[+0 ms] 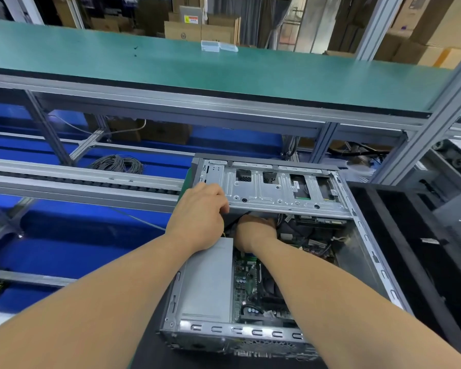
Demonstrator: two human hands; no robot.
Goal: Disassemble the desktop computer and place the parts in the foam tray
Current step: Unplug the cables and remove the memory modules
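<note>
Hands meet at the drive cage's [274, 187] near-left corner in the open desktop computer [264, 262]: left hand [201, 217] grips its left-right edge, right hand [253, 231] reaches beneath, fingers hidden.

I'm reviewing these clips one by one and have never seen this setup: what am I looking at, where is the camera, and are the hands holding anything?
There is no robot here. One camera, worn on a person's head, looks down at their two bare arms. They work inside an open desktop computer case lying on a workbench. The left hand grips the near left edge of the metal drive cage. The right hand reaches under that cage; its fingers are hidden, so I cannot tell what it holds. Inside you can see the grey power supply and the green motherboard. The black foam tray sits to the right.
</note>
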